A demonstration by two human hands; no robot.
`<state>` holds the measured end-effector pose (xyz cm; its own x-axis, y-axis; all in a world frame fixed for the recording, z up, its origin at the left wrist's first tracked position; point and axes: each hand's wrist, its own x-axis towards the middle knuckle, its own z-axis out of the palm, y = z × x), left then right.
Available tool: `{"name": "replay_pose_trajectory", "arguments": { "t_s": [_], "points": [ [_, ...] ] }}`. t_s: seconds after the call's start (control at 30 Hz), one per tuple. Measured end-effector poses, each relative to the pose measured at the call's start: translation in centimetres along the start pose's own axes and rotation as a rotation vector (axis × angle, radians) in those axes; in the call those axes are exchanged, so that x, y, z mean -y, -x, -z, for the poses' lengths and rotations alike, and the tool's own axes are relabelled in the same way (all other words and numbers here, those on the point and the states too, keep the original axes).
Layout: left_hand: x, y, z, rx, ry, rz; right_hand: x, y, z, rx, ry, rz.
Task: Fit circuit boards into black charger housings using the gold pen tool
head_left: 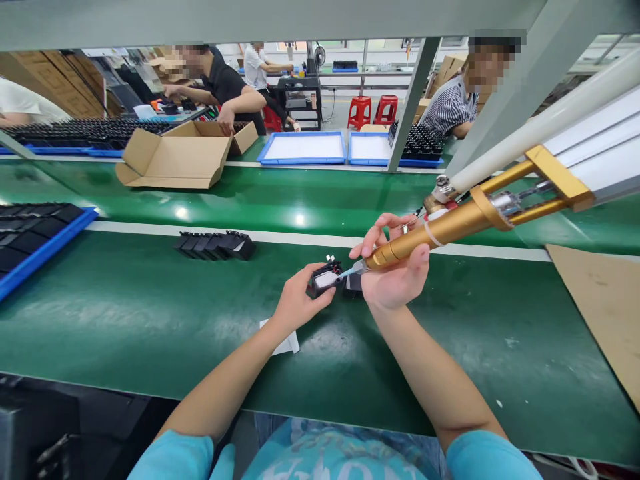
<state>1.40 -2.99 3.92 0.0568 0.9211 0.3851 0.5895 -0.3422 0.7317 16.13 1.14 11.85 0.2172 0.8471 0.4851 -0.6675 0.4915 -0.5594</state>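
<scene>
The left hand clamps a small black part just above the green table while the right hand, wrapped around a gold glue gun, touches its tip to the part, seemingly mid-application, needing a steady nozzle.

No readable text, labels (or numbers)

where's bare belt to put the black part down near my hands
Free: green belt between the row of black parts and the white card, and right of the right hand up to the cardboard sheet. Crowded: around the left hand and glue gun.
</scene>
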Motion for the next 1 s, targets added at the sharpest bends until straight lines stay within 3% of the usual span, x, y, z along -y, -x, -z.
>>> {"name": "replay_pose_trajectory", "arguments": {
  "t_s": [0.17, 0.43, 0.6, 1.0],
  "points": [
    [-0.1, 0.2, -0.7, 0.001, -0.013, 0.014, 0.1, 0.1, -0.2, -0.003, -0.004, -0.007],
    [-1.3, 0.5, -1.5, -0.085, -0.025, -0.187, 0.5, 1.1, -1.1, 0.036, -0.040, -0.035],
    [-1.3, 0.5, -1.4, -0.100, -0.026, -0.245, 0.9, 1.5, -1.5, 0.069, -0.042, -0.047],
    [-0.5, 0.3, -0.5, 0.061, -0.060, -0.048, 0.6, 0.9, -0.9, 0.021, -0.010, -0.038]
  ]
}}
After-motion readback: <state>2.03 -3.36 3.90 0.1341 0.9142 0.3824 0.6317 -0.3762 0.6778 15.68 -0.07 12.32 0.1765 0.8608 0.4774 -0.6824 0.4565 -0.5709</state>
